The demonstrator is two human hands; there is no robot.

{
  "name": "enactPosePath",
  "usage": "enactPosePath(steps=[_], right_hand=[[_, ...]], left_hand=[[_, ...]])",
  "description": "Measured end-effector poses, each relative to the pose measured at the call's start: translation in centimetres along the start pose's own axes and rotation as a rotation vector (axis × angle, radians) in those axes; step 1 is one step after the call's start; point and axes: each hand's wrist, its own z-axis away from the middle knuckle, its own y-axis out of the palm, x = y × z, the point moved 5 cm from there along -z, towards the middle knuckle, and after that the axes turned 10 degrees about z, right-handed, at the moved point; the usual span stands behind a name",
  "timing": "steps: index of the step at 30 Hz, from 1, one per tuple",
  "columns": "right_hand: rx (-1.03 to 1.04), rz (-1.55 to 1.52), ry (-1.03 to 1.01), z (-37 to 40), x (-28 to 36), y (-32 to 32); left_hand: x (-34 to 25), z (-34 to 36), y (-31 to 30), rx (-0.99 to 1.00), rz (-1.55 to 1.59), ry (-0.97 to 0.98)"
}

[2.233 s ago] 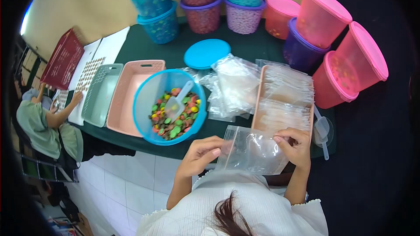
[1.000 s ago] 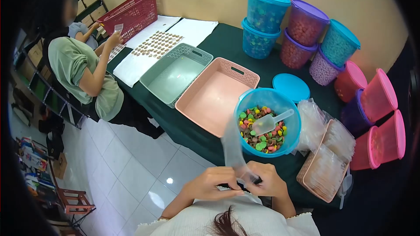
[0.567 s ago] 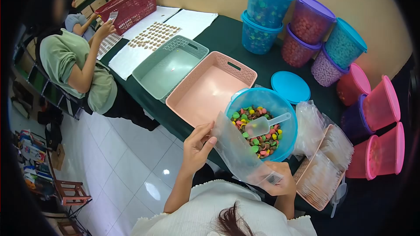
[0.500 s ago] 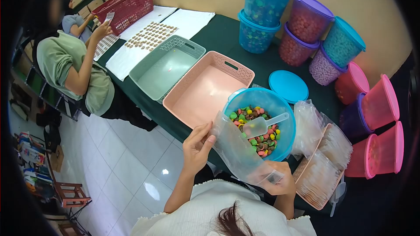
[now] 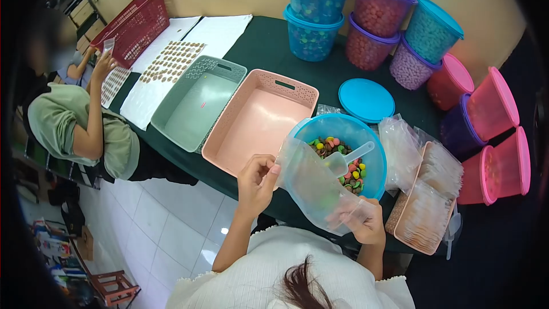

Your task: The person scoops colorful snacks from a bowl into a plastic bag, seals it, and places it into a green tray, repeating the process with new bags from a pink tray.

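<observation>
A clear plastic bag (image 5: 313, 186) is stretched between my two hands, in front of the blue bucket. My left hand (image 5: 257, 186) pinches its upper left edge. At its lower right end my right hand (image 5: 360, 220) grips it, with some fingers showing through the film. Behind the bag, the blue bucket (image 5: 378, 180) holds colourful button-shaped sweets (image 5: 355, 178) in green, pink, yellow and brown. A translucent scoop (image 5: 337, 165) lies on the sweets, its handle pointing up to the right. The bag covers part of the bucket and sweets.
Left of the bucket stand a pink basket (image 5: 257, 120) and a green basket (image 5: 191, 109). To the right are plastic bags (image 5: 397, 149) and a tray of packets (image 5: 420, 223). Lidded tubs (image 5: 313, 34) line the wall; a blue lid (image 5: 366, 100) lies flat. A co-worker (image 5: 80, 126) stands at left.
My right hand has shifted up a little and the bag has opened out wider across the bucket's front. The whole view has turned slightly. The scoop still rests in the sweets.
</observation>
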Motion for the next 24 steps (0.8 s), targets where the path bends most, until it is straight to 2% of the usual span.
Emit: enactPosePath(steps=[1,2,4,8,10,12,14,16,18,20,22,24], right_hand=[[0.009,0.011,-0.017,-0.1,-0.1,0.2],[-0.004,0.013,-0.014,-0.1,-0.3,0.3],[-0.013,0.021,0.062,0.0,-0.9,0.6],[-0.126,0.105,0.116,-0.2,-0.8,0.3],[-0.335,0.093,0.246,0.2,-1.3,-0.9],[-0.370,0.105,0.261,-0.1,-1.1,-0.9],[-0.447,-0.121,0.201,0.1,-0.7,-0.7],[-0.451,-0.087,0.137,-0.3,-0.3,-0.8],[-0.397,-0.177,0.090,-0.5,-0.2,-0.9],[-0.406,-0.166,0.117,-0.8,-0.3,-1.0],[-0.424,-0.158,0.139,-1.3,-0.4,-0.7],[-0.315,-0.129,0.201,-2.8,-0.2,1.3]], left_hand=[[0.8,-0.3,-0.1,0.045,0.027,-0.123],[0.8,-0.5,-0.4,0.058,0.029,-0.128],[1.0,-1.0,0.0,0.284,-0.286,-0.086],[1.4,-2.4,0.2,0.399,-0.387,-0.083],[1.2,-3.5,-0.6,0.308,-0.076,0.024],[0.6,-3.7,-0.4,0.376,-0.040,0.022],[0.4,-3.8,-0.5,0.328,0.294,0.011],[1.0,-4.0,-1.1,0.350,0.339,-0.035],[0.8,-4.4,-1.1,0.509,0.299,-0.009],[0.2,-5.2,-0.8,0.603,0.227,-0.021],[-3.6,-6.2,0.1,0.367,-0.288,0.301],[-6.9,-4.3,3.5,0.667,-0.524,0.443]])
